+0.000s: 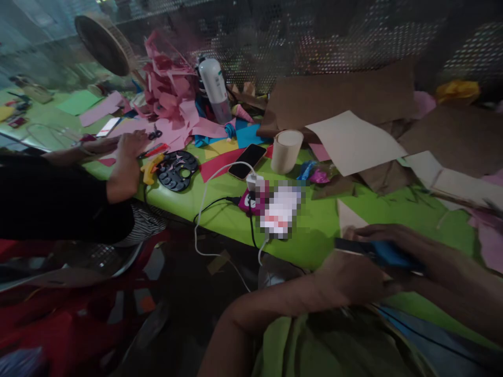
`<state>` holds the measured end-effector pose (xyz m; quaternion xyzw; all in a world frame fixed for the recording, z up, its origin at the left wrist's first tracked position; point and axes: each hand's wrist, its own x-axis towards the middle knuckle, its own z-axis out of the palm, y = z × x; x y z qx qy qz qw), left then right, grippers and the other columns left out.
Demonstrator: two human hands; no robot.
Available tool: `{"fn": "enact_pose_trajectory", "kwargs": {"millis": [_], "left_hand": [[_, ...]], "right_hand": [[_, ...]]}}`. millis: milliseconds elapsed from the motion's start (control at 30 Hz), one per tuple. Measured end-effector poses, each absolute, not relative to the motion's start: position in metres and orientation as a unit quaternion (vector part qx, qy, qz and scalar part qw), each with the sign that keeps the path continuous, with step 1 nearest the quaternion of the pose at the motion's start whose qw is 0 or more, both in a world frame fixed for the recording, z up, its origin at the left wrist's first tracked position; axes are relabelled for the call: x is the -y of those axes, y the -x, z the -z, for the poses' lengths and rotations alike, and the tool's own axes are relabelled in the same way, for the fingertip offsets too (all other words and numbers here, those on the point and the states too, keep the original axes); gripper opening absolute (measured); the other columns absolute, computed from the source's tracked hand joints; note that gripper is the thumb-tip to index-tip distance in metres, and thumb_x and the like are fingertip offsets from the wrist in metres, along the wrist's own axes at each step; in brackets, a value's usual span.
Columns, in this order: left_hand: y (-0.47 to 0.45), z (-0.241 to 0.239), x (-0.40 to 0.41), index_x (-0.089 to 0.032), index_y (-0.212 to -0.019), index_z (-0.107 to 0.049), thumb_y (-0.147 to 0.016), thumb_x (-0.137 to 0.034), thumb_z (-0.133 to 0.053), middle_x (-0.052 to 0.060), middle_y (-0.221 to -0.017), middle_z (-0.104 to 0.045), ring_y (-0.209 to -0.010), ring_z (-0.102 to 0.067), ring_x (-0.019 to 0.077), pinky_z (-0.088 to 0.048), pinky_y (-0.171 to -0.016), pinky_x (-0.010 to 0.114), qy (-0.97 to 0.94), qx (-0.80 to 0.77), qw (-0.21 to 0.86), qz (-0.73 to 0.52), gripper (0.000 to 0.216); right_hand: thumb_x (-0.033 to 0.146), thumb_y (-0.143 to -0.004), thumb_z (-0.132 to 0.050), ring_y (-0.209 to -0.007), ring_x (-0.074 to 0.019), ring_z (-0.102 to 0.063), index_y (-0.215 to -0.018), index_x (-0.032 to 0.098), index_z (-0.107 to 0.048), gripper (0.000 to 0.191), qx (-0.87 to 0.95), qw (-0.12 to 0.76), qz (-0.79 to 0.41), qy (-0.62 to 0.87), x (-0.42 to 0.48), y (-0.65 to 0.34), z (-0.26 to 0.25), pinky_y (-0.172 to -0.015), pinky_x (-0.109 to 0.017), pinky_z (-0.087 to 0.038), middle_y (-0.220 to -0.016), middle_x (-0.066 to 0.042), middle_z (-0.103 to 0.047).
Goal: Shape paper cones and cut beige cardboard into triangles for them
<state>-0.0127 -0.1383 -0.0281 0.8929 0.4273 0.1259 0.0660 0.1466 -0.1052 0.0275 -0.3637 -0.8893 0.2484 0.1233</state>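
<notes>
My left hand (349,277) reaches in from the bottom, its fingers curled and mostly hidden beneath a long dark object with a blue body (393,254). My right hand (408,243) is closed around that object from the far side. Blur keeps me from telling its exact kind. A narrow piece of beige paper (348,215) sticks out beyond the hands over the green table (314,248). What my left fingers grip cannot be made out.
Left of my hands, a lit phone (281,212) charges beside a magenta power strip (251,201). Behind are a dark phone (247,161), a beige roll (286,152), brown sheets (338,104) and a white bottle (214,86). A co-worker's hands (131,144) rest near pink paper (168,89).
</notes>
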Motion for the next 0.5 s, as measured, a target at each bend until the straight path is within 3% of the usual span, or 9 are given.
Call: {"fn": "enact_pose_trajectory", "kwargs": {"millis": [67, 133, 233, 333, 500], "left_hand": [[0.014, 0.03, 0.14, -0.022, -0.142, -0.061, -0.105, -0.046, -0.041, 0.013, -0.153, -0.056, -0.144, -0.047, 0.0306, -0.04, -0.118, 0.052, -0.894, -0.419, 0.076, -0.14, 0.048], [0.017, 0.031, 0.139, -0.021, -0.149, -0.054, -0.106, -0.041, -0.04, 0.012, -0.163, -0.045, -0.153, -0.036, 0.0296, -0.034, -0.123, 0.05, -0.887, -0.432, 0.084, -0.139, 0.049], [0.019, 0.032, 0.136, -0.02, -0.159, -0.04, -0.103, -0.036, -0.05, 0.016, -0.165, -0.04, -0.156, -0.031, 0.0335, -0.032, -0.124, 0.055, -0.88, -0.45, 0.083, -0.131, 0.059], [0.019, 0.029, 0.132, -0.023, -0.159, -0.038, -0.104, -0.035, -0.046, 0.015, -0.162, -0.045, -0.156, -0.031, 0.0323, -0.029, -0.125, 0.059, -0.868, -0.473, 0.076, -0.134, 0.057], [0.018, 0.022, 0.131, -0.026, -0.159, -0.038, -0.101, -0.031, -0.054, 0.014, -0.151, -0.054, -0.154, -0.035, 0.0339, -0.026, -0.126, 0.064, -0.854, -0.497, 0.087, -0.126, 0.06]], "right_hand": [[0.036, -0.085, -0.06, -0.101, -0.029, -0.076, -0.124, 0.034, -0.061, 0.039, 0.855, 0.14, -0.196, 0.46, 0.114, -0.184, -0.024, -0.075, -0.037, -0.062, -0.124, -0.005, -0.074], [0.05, -0.083, -0.065, -0.085, -0.0287, -0.074, -0.116, 0.032, -0.062, 0.038, 0.812, 0.156, -0.151, 0.541, 0.126, -0.22, -0.022, -0.067, -0.037, -0.06, -0.108, -0.007, -0.075], [0.057, -0.088, -0.059, -0.094, -0.0293, -0.072, -0.125, 0.031, -0.057, 0.045, 0.753, 0.148, -0.138, 0.626, 0.152, -0.262, -0.018, -0.077, -0.04, -0.059, -0.113, -0.008, -0.072], [0.053, -0.093, -0.053, -0.103, -0.0295, -0.07, -0.129, 0.03, -0.055, 0.043, 0.712, 0.143, -0.126, 0.676, 0.176, -0.287, -0.012, -0.086, -0.041, -0.057, -0.121, -0.01, -0.069], [0.051, -0.095, -0.051, -0.099, -0.0297, -0.071, -0.125, 0.029, -0.06, 0.038, 0.695, 0.117, -0.13, 0.697, 0.19, -0.294, -0.001, -0.077, -0.039, -0.058, -0.121, -0.011, -0.07]]}}
